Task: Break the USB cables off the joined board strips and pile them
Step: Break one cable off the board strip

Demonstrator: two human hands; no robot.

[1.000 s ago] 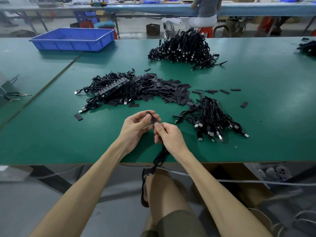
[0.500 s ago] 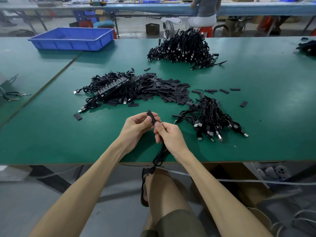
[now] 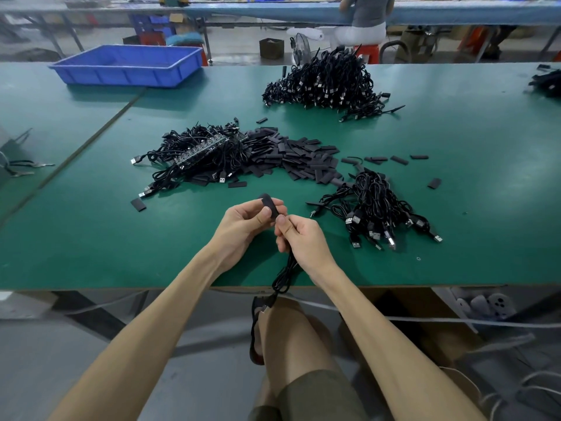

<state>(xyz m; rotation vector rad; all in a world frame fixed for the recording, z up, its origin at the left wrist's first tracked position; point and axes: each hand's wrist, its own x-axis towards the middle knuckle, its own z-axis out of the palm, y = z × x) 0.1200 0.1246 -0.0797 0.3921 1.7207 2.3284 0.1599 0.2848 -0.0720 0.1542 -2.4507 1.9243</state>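
Note:
My left hand (image 3: 246, 221) pinches a short black sleeve piece (image 3: 269, 204) at the end of a black USB cable (image 3: 283, 276). My right hand (image 3: 299, 237) grips that cable just below the sleeve; the cable hangs over the table's front edge toward my knee. A tangle of cables still on joined board strips (image 3: 202, 151) lies to the far left of my hands. A small pile of separated cables (image 3: 378, 209) lies to the right. A large cable pile (image 3: 328, 82) sits at the back.
Several loose black sleeve pieces (image 3: 299, 161) are heaped between the two near piles, with a few scattered around. A blue tray (image 3: 127, 66) stands at the back left. The green table (image 3: 91, 238) ends just below my wrists. A person sits at the far bench.
The black sleeve piece has come further up between my left fingers and now sticks out above them. Both hands have stayed in place.

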